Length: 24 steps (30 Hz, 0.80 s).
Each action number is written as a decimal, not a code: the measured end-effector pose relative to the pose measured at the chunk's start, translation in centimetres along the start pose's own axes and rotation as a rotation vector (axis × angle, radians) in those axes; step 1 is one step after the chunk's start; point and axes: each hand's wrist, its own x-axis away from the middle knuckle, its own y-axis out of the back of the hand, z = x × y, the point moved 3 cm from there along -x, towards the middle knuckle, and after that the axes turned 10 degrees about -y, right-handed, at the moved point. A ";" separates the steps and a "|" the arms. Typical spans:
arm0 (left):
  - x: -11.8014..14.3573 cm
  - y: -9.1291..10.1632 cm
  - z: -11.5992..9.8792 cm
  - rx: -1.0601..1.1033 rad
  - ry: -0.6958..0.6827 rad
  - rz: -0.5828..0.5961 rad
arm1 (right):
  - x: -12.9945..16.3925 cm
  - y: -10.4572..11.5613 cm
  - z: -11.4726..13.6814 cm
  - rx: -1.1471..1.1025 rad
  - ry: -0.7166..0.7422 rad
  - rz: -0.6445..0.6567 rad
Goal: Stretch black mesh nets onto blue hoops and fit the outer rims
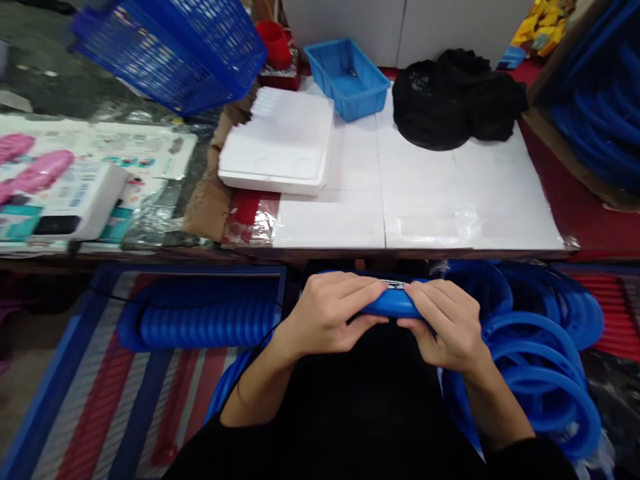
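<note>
Both hands grip a blue plastic piece (393,305) in front of my body, just below the table's front edge. It looks like one of the blue rings, but most of it is covered by fingers. My left hand (335,310) is closed on its left end, thumb underneath and fingers on top. On the right end, my right hand (447,320) is closed the same way. Between the fingertips a small white and dark patterned strip (395,285) shows on the upper side. Loose blue plastic rings (540,380) lie in a heap beside my right forearm.
Ahead is a white-covered table (340,223) with a white foam block (277,143), a blue tray (350,83) and black cloth (450,100). A blue basket (175,53) stands back left. Rings lie in a lower-left crate (45,393); a box (560,147) of blue parts stands right.
</note>
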 end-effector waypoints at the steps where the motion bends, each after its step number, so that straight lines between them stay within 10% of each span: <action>1: 0.1 0.9 -0.5 -0.001 0.005 0.004 | 0.1 -0.1 0.5 -0.019 0.010 -0.011; 8: 7.7 4.9 -6.3 0.138 0.218 -0.007 | -0.3 -2.8 2.2 -0.228 0.101 0.021; 14: 23.3 1.6 -10.9 1.220 0.648 0.174 | -3.8 -6.4 1.6 -0.454 -0.172 -0.203; 17: 31.1 5.7 -13.3 0.698 1.243 -0.301 | -6.4 -9.8 4.4 -0.697 -0.052 -0.013; 20: 34.6 13.5 -17.3 -0.163 1.171 -0.917 | -8.7 -14.9 10.2 -0.868 0.229 0.234; 24: 34.9 18.6 -18.0 -0.617 1.250 -0.678 | -9.4 -22.8 17.6 -0.799 0.551 0.560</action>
